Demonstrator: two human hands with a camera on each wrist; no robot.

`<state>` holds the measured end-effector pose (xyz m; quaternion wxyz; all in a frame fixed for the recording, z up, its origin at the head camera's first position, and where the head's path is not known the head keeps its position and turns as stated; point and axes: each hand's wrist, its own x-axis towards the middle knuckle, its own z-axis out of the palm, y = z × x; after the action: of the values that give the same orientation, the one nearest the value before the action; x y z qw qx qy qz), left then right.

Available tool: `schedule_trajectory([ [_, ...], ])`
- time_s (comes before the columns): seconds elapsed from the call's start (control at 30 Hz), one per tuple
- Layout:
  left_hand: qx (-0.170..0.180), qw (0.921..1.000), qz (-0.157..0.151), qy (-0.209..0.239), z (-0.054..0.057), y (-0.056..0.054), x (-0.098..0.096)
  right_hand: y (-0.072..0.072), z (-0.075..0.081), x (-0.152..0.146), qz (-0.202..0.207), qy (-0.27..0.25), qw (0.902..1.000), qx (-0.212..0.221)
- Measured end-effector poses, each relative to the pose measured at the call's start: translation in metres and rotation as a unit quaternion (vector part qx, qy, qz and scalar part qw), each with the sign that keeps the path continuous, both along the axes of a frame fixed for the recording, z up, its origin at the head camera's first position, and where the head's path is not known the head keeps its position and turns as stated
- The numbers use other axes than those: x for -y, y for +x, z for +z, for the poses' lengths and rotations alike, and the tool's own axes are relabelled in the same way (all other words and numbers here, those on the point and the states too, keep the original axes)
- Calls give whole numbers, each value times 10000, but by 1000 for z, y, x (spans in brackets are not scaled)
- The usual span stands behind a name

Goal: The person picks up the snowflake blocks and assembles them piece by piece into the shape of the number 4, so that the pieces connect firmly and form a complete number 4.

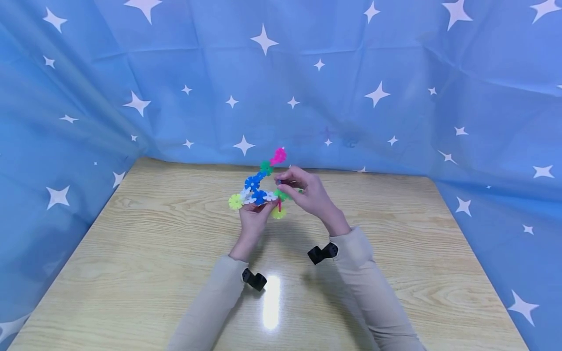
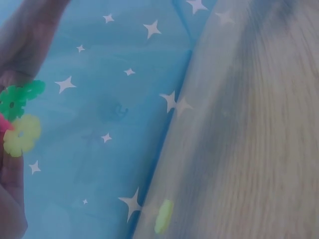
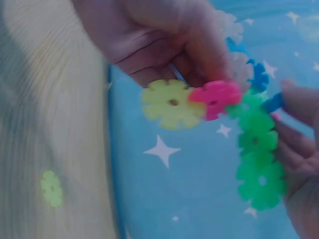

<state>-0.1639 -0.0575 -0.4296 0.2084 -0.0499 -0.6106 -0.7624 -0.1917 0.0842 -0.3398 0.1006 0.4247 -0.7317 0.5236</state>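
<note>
A chain of flower-shaped plastic interlocking discs [image 1: 259, 197], in blue, white, green, pink and yellow, is held up above the table. My left hand [image 1: 253, 218] grips its lower part from below. At the right end, my right hand [image 1: 307, 191] pinches a small blue disc [image 3: 273, 102] between thumb and fingers, edge-on against the green discs [image 3: 256, 142]. Whether the two are joined I cannot tell. A pink disc [image 3: 215, 99] and a yellow disc [image 3: 172, 103] hang beside the left hand. Another pink disc [image 1: 280, 155] tops the upper branch.
The wooden table [image 1: 153, 273] has a glossy surface. Behind it hangs a blue cloth [image 1: 307, 117] with white stars. A yellow flower shape [image 3: 52, 188] shows on the tabletop in the right wrist view; I cannot tell whether it is a reflection.
</note>
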Motion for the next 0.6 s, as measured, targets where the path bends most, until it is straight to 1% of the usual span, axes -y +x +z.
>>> schedule_trajectory([
  [0.1, -155, 9998, 12, 78, 3, 0, -1, 6, 5, 2, -10, -207, 9997, -85],
  [0.23, -347, 9992, 46, 217, 5, 0, -2, 8, 6, 2, -91, -367, 9990, -240],
  [0.33, -418, 9987, 65, 289, 6, 0, -2, 8, 7, 2, -81, -467, 9984, -312],
  [0.5, -318, 9990, 137, 270, 7, 0, -2, 7, 5, 2, -67, -555, 9982, -237],
  [0.6, -242, 9993, 122, 244, 8, 1, -4, 7, 2, 1, -144, -576, 9981, -157],
])
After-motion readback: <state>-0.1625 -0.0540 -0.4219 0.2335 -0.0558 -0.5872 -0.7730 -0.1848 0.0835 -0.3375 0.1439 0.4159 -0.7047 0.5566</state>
